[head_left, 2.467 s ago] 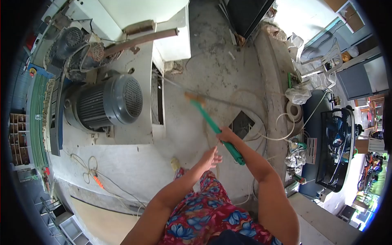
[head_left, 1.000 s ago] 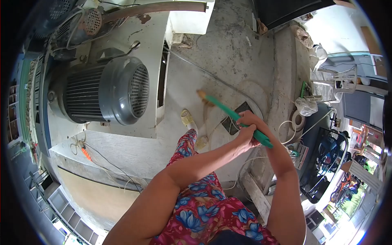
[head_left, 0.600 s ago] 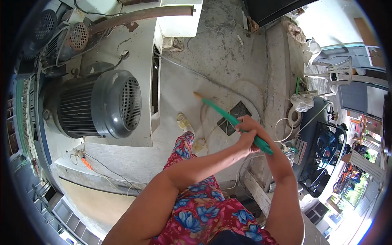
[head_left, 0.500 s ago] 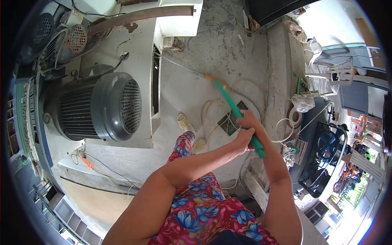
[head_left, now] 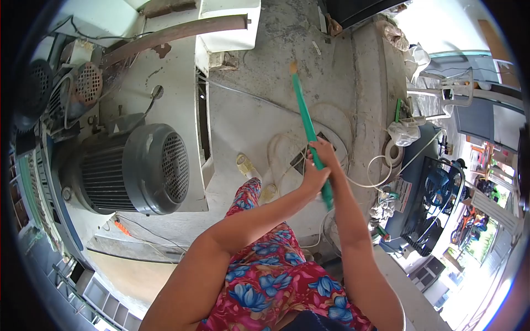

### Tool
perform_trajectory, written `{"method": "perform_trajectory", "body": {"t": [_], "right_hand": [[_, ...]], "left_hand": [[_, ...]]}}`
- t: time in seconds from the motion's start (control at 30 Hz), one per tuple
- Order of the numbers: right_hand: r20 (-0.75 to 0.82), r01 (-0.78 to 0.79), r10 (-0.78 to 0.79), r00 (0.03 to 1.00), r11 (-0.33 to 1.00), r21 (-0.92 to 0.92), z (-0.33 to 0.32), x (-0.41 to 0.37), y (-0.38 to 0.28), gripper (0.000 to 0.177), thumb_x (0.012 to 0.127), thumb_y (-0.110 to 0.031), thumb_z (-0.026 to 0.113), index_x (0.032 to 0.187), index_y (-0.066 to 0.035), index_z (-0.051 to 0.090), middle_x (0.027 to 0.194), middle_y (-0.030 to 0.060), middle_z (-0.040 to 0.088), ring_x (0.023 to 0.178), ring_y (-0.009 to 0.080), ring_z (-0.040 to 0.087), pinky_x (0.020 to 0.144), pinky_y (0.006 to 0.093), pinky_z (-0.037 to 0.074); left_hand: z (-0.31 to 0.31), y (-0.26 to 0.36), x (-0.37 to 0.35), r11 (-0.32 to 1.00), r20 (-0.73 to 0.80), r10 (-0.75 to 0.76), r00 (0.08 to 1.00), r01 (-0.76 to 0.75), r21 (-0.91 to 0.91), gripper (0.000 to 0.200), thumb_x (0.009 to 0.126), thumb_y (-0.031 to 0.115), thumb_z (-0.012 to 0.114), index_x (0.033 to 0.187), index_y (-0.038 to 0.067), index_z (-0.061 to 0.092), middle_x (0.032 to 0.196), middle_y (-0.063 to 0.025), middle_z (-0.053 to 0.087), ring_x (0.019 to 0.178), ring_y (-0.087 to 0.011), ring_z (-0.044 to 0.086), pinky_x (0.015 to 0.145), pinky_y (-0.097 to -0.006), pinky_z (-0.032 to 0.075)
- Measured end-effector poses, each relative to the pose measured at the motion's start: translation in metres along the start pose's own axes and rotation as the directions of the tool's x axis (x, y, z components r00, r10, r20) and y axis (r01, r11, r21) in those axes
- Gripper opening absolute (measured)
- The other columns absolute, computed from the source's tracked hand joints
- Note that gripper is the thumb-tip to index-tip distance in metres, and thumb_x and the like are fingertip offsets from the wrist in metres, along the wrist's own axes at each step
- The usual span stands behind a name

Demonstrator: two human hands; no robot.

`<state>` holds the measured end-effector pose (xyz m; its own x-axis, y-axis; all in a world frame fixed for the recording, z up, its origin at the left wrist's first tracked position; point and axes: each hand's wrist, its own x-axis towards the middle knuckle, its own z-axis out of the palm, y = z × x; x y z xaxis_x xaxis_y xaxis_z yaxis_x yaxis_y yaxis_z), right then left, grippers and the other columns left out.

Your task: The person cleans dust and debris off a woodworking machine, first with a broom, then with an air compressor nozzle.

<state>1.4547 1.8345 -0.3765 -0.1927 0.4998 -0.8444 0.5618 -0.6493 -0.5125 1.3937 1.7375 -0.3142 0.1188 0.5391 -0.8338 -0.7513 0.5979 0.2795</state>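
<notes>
A long green pole (head_left: 305, 108) with an orange-brown tip (head_left: 293, 67) slants away from me over the concrete floor. I cannot make out whether the tip is a brush. My right hand (head_left: 323, 153) is wrapped around the pole at the farther grip. Closer to me, my left hand (head_left: 316, 179) grips it as well, partly overlapping my right wrist. The pole's near end sticks out below both hands. Beneath it, a pale hose (head_left: 270, 103) lies looped over a dark floor grate (head_left: 298, 160).
A large dark electric motor (head_left: 132, 168) sits on a worn metal cabinet (head_left: 176, 83) at left. A concrete ledge (head_left: 367, 88) runs along the right, with a plastic bag (head_left: 403, 133) and a black fan (head_left: 439, 193) beyond it. My foot in a yellow shoe (head_left: 243, 164) stands near the cabinet.
The pole's tip has swung farther away from me and slightly right, so the pole is steeper. Both hands have shifted a little left, still gripping it. The view has moved slightly.
</notes>
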Motion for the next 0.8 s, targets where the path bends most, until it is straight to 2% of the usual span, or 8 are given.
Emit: {"method": "perform_trajectory", "body": {"t": [0.23,0.33,0.43,0.47,0.57,0.7,0.73,0.8], "right_hand": [[0.043,-0.193,0.212,0.976,0.763,0.617,0.051,-0.081,0.055,0.020,0.089,-0.023,0.047,0.092,-0.004,0.043,0.072,0.0087,0.053,0.055,0.0132,0.051,0.046,0.0275,0.044],[0.125,-0.272,0.258,0.958,0.682,0.679,0.059,-0.053,0.110,0.028,0.087,-0.030,0.048,0.086,-0.003,0.054,0.070,0.0092,0.057,0.056,0.0162,0.054,0.053,0.0311,0.046],[-0.143,-0.198,0.237,0.961,0.950,0.239,0.064,0.009,0.119,0.037,0.087,-0.036,0.047,0.083,-0.002,0.059,0.075,0.0090,0.061,0.062,0.0164,0.056,0.058,0.0329,0.045],[-0.051,-0.231,0.246,0.968,0.951,0.206,0.058,0.044,0.125,0.041,0.087,-0.039,0.047,0.085,-0.002,0.062,0.075,0.0082,0.062,0.067,0.0157,0.058,0.062,0.0347,0.045],[-0.087,-0.136,0.166,0.982,0.949,0.285,0.068,-0.009,0.016,0.042,0.087,-0.041,0.047,0.085,-0.002,0.062,0.075,0.0079,0.061,0.066,0.0155,0.057,0.062,0.0346,0.045],[0.104,-0.137,0.092,0.990,0.779,0.612,0.060,-0.009,0.042,0.036,0.090,-0.036,0.046,0.081,-0.004,0.056,0.067,0.0051,0.055,0.058,0.0146,0.053,0.057,0.0302,0.046],[0.015,-0.084,0.113,0.993,0.637,0.766,0.069,-0.018,0.037,0.033,0.091,-0.034,0.046,0.080,-0.004,0.053,0.064,0.0047,0.052,0.055,0.0143,0.051,0.055,0.0288,0.046],[-0.084,-0.024,0.110,0.990,0.730,0.683,0.070,-0.013,0.023,0.032,0.090,-0.033,0.046,0.080,-0.003,0.053,0.066,0.0057,0.053,0.056,0.0149,0.052,0.055,0.0296,0.046]], "left_hand": [[-0.040,-0.035,-0.073,0.893,-0.027,0.201,0.979,-0.172,0.416,0.076,0.071,0.008,0.056,0.131,-0.004,0.011,0.120,-0.0235,0.040,0.098,-0.0329,0.056,0.066,-0.0366,0.054],[-0.063,-0.046,-0.056,0.762,-0.012,0.238,0.971,-0.179,0.622,0.081,0.069,0.007,0.059,0.132,-0.009,0.012,0.119,-0.0252,0.041,0.101,-0.0306,0.056,0.071,-0.0373,0.049],[-0.076,0.003,-0.009,0.757,0.038,-0.065,0.997,0.025,0.653,0.081,0.068,0.008,0.059,0.131,-0.010,0.012,0.103,-0.0248,0.052,0.087,-0.0308,0.060,0.070,-0.0397,0.048],[-0.081,0.010,0.010,0.755,0.059,-0.008,0.998,-0.033,0.655,0.081,0.068,0.008,0.058,0.132,-0.009,0.011,0.100,-0.0246,0.053,0.085,-0.0313,0.060,0.070,-0.0405,0.048],[-0.078,0.019,0.021,0.717,0.076,0.102,0.992,-0.126,0.686,0.080,0.070,0.009,0.057,0.132,-0.008,0.008,0.091,-0.0249,0.055,0.080,-0.0326,0.061,0.070,-0.0418,0.048],[-0.049,0.046,-0.050,0.615,0.068,0.088,0.994,-0.108,0.781,0.080,0.072,0.011,0.053,0.132,-0.003,0.002,0.094,-0.0278,0.053,0.083,-0.0353,0.061,0.072,-0.0395,0.048],[-0.055,0.036,-0.043,0.600,0.103,0.127,0.987,-0.159,0.784,0.080,0.072,0.011,0.053,0.133,-0.002,0.002,0.094,-0.0271,0.054,0.082,-0.0353,0.061,0.072,-0.0391,0.048],[-0.057,0.047,-0.033,0.609,0.084,0.086,0.993,-0.119,0.784,0.079,0.070,0.011,0.053,0.134,-0.003,0.011,0.088,-0.0212,0.056,0.077,-0.0309,0.062,0.068,-0.0374,0.048]]}}
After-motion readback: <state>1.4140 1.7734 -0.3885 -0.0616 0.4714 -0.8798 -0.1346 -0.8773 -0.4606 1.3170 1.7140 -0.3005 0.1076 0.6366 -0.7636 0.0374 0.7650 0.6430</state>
